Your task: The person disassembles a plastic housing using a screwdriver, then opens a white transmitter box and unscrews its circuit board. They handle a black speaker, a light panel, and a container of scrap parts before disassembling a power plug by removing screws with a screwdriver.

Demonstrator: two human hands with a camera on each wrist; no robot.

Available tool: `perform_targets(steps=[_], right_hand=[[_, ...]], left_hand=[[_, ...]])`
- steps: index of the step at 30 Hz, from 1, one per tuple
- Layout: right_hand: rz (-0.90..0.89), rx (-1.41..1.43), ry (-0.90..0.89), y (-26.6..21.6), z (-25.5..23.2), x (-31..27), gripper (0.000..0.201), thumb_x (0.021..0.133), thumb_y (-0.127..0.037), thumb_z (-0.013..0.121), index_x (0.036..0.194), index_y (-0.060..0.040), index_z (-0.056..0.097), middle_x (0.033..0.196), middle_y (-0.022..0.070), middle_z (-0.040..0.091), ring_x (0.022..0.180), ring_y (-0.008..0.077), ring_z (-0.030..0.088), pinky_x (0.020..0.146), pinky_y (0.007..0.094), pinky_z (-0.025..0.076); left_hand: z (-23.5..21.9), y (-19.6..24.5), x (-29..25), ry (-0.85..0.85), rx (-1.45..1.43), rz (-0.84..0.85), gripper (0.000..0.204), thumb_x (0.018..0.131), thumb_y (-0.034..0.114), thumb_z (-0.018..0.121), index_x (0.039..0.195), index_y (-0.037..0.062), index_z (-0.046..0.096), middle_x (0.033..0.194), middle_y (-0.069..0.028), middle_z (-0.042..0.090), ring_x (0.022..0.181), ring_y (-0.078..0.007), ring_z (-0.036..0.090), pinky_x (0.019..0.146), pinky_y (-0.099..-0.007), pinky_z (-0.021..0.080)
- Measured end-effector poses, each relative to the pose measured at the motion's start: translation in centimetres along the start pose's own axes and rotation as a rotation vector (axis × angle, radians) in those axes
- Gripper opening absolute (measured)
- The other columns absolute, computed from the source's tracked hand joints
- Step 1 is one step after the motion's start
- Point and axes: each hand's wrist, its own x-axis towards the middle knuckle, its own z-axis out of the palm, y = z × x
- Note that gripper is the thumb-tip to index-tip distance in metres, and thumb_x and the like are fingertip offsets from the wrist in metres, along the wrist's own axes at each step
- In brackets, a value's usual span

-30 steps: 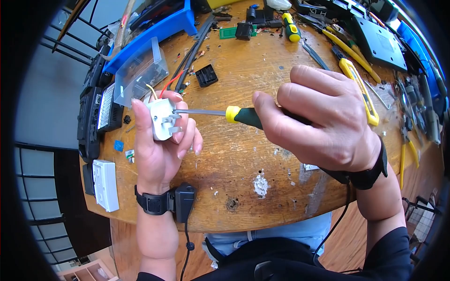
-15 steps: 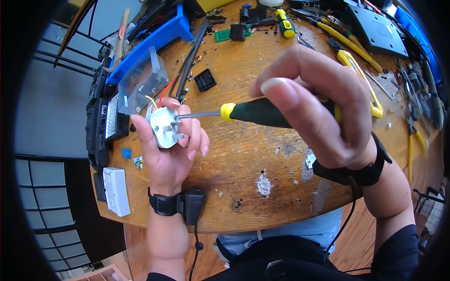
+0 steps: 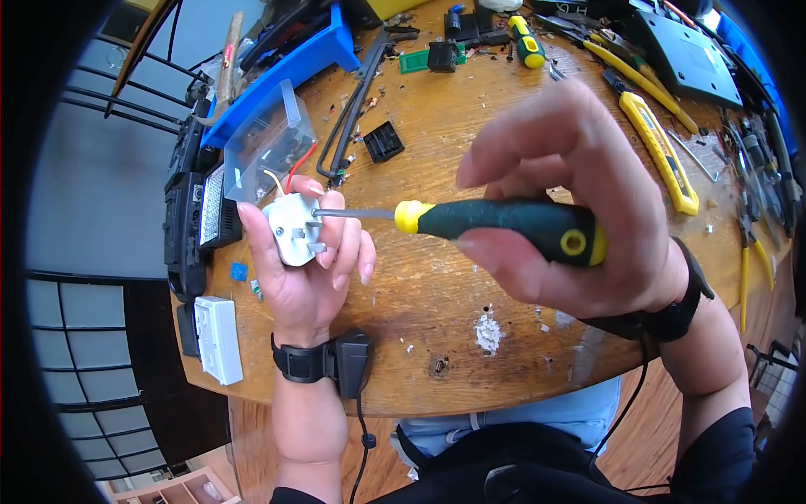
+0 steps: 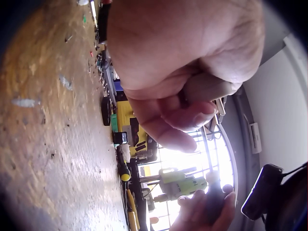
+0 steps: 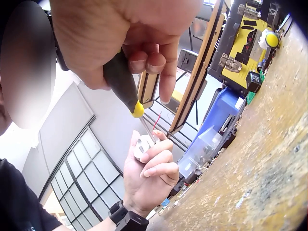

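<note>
My left hand [image 3: 306, 277] holds a white three-pin plug [image 3: 294, 231] between thumb and fingers, its metal pins facing right. A yellow and a red wire [image 3: 300, 166] come out of its far end. The tip of a screwdriver [image 3: 504, 223] with a dark green and yellow handle sits at a screw hole near the plug's upper pin. My right hand [image 3: 600, 227] is loosely curled about the handle, the thumb beneath it and the fingers raised above. In the right wrist view the handle [image 5: 120, 82] runs out from under the palm toward the plug [image 5: 143, 147].
A clear plastic box [image 3: 269, 134] and a blue bin [image 3: 294, 76] stand at the back left. Nearer lies a white plastic housing [image 3: 218, 340]. A small black part [image 3: 384, 143] is mid-table. A yellow cutter knife [image 3: 659, 151] and pliers [image 3: 745, 260] lie at the right.
The right hand has gone from a closed grip on the screwdriver handle to a looser curl with lifted fingers, and more of the handle shows. The left hand keeps hold of the plug.
</note>
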Motion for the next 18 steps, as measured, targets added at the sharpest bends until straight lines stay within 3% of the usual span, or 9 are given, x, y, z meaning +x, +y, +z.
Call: perform_targets(steps=[9, 11, 12, 14, 15, 16, 18], right_hand=[[-0.124, -0.036, -0.078, 0.3, -0.1, 0.1, 0.049, 0.068, 0.004, 0.074, 0.107, 0.0008, 0.044, 0.093, 0.0089, 0.055, 0.073, 0.0123, 0.060, 0.066, 0.0241, 0.050], [0.002, -0.018, -0.011, 0.2, -0.4, -0.2, 0.057, 0.072, -0.019, 0.078, 0.112, 0.0020, 0.042, 0.094, 0.0086, 0.057, 0.068, 0.0104, 0.058, 0.064, 0.0224, 0.047], [0.002, -0.021, -0.012, 0.0, -1.0, -0.4, 0.057, 0.072, -0.019, 0.078, 0.112, 0.0020, 0.042, 0.094, 0.0086, 0.057, 0.068, 0.0104, 0.058, 0.064, 0.0224, 0.047], [0.221, 0.029, -0.098, -0.4, -2.1, -0.5, 0.077, 0.073, -0.051, 0.071, 0.117, 0.0049, 0.041, 0.095, 0.0090, 0.058, 0.065, 0.0089, 0.057, 0.060, 0.0202, 0.044], [0.411, 0.021, -0.017, -0.7, -1.6, -0.6, 0.093, 0.071, -0.070, 0.058, 0.118, 0.0077, 0.040, 0.094, 0.0102, 0.060, 0.062, 0.0079, 0.056, 0.056, 0.0205, 0.043], [0.358, 0.085, 0.004, -0.9, -1.2, -0.3, 0.076, 0.081, -0.057, 0.056, 0.117, 0.0081, 0.041, 0.096, 0.0110, 0.059, 0.060, 0.0070, 0.055, 0.051, 0.0204, 0.040], [0.291, -0.070, -0.052, -0.7, -1.3, -0.2, 0.051, 0.087, -0.032, 0.060, 0.114, 0.0074, 0.043, 0.097, 0.0113, 0.057, 0.056, 0.0064, 0.052, 0.047, 0.0199, 0.036]], left_hand=[[-0.3, 0.5, 0.0, -0.011, 0.007, 0.046, 0.061, 0.092, 0.061, 0.024, 0.107, 0.0076, 0.048, 0.058, 0.0007, 0.039, 0.040, -0.0101, 0.038, 0.046, -0.0296, 0.041], [0.0, 0.2, 0.0, -0.040, -0.001, 0.039, 0.060, 0.092, 0.061, 0.025, 0.107, 0.0074, 0.046, 0.059, 0.0001, 0.039, 0.041, -0.0107, 0.039, 0.046, -0.0296, 0.042], [0.1, 0.0, 0.0, -0.042, -0.004, 0.040, 0.060, 0.092, 0.061, 0.025, 0.107, 0.0074, 0.046, 0.059, 0.0001, 0.039, 0.041, -0.0107, 0.039, 0.046, -0.0296, 0.042], [0.3, -0.2, 0.1, -0.018, 0.039, 0.065, 0.059, 0.092, 0.061, 0.026, 0.107, 0.0075, 0.045, 0.061, -0.0003, 0.040, 0.042, -0.0114, 0.041, 0.046, -0.0296, 0.042], [0.3, -0.2, 0.1, -0.019, 0.038, 0.066, 0.059, 0.092, 0.061, 0.026, 0.107, 0.0075, 0.045, 0.061, -0.0003, 0.040, 0.042, -0.0114, 0.041, 0.046, -0.0296, 0.042], [0.3, -0.1, 0.1, -0.019, 0.035, 0.070, 0.058, 0.092, 0.061, 0.027, 0.107, 0.0077, 0.045, 0.062, -0.0004, 0.040, 0.042, -0.0115, 0.041, 0.046, -0.0296, 0.042], [0.2, -0.1, 0.1, -0.017, 0.031, 0.074, 0.058, 0.092, 0.061, 0.027, 0.106, 0.0078, 0.045, 0.062, -0.0006, 0.041, 0.043, -0.0116, 0.042, 0.046, -0.0295, 0.042]])
